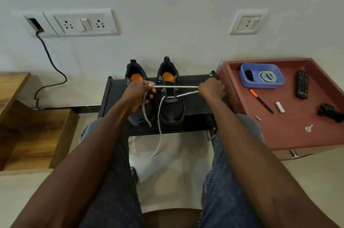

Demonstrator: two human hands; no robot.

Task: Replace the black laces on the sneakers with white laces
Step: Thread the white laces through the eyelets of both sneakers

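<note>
A white lace (175, 86) is running taut and level between the two hands, just above the right-hand sneaker (172, 95); it is threaded through the lowest eyelets of that sneaker, and one loose end (158, 125) is trailing down over the toe and hanging past the front edge of the black rack (197, 104). The left hand (138, 93) is curling its fingers round the lace, pinching it near the sneaker's tongue, with another loose end (146, 111) dangling from its grip; the right hand (211, 89) is closing over the lace's other side, fingers folded in round it. Both sneakers are standing side by side on the black rack, toes toward the person, orange insoles showing; the left-hand sneaker (135, 78) is sitting partly behind the left hand.

Just to the right of the rack a red tray-table (290, 134) is holding a blue tub (262, 86) with a coiled white lace (267, 76) and a dark item inside it; a remote (302, 84), a pen (261, 100), a small white cylinder (280, 107) and a key (309, 128) are lying apart on the tray. On the wall behind, a switchboard (81, 23) is feeding a dark cable (50, 63) downward; wooden shelving (35, 134) is standing at the left. The person is sitting in blue jeans (115, 181).
</note>
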